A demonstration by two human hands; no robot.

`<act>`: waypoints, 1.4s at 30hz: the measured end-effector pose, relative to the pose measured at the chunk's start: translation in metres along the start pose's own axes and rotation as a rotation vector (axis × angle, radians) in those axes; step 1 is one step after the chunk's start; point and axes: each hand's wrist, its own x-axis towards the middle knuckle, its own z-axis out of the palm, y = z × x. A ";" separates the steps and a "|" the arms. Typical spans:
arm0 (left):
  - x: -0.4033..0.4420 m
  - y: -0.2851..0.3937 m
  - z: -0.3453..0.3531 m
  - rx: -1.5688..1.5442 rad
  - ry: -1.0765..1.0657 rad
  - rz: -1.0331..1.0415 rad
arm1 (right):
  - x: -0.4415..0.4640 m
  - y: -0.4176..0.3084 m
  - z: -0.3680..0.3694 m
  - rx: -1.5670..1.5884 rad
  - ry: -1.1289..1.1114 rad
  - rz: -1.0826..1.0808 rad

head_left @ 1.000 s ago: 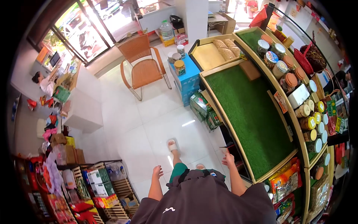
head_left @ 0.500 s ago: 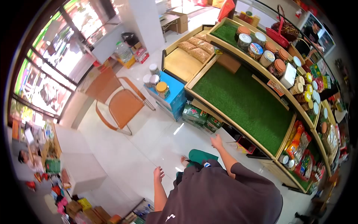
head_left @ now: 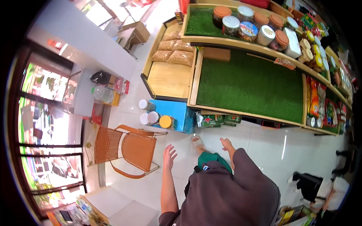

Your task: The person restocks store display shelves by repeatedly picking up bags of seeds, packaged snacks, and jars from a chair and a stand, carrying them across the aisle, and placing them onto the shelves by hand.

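Note:
My left hand point(head_left: 169, 156) is raised over the floor with its fingers apart and nothing in it. It is nearest to the brown woven armchair point(head_left: 138, 150) and the blue box point(head_left: 181, 116). On that box stand several jars, one with a yellow lid point(head_left: 166, 122). My right hand point(head_left: 226, 144) is empty too, its fingers loosely stretched out, just in front of the green cartons point(head_left: 211, 119) under the display stand. Above them lies the stand's shelf lined with green artificial turf point(head_left: 249, 86). Neither hand touches anything.
Bagged goods point(head_left: 180, 57) lie in the wooden tray point(head_left: 166, 81) at the stand's left end. Lidded jars point(head_left: 231, 25) line the upper shelf. A large plastic bottle point(head_left: 102, 94) stands by the pillar. At the lower right is another person point(head_left: 335, 192).
My view has turned, so the stand now lies more level ahead and the chair sits lower. My left hand has risen and its fingers have spread. The blue box is nearer.

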 end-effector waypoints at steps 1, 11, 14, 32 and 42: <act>0.009 0.009 -0.006 -0.060 -0.020 -0.018 | 0.003 -0.016 0.022 0.011 -0.038 -0.017; 0.144 0.052 -0.034 -0.242 -0.058 -0.216 | -0.040 -0.213 0.211 0.239 -0.176 -0.479; 0.185 0.049 -0.042 -0.207 -0.088 -0.286 | -0.065 -0.233 0.230 0.378 -0.178 -0.420; 0.228 0.060 -0.048 -0.235 -0.420 -0.617 | -0.070 -0.223 0.281 0.833 -0.074 -0.264; 0.117 0.048 -0.007 0.429 -0.612 -0.294 | -0.166 -0.114 0.241 1.580 -0.160 -0.300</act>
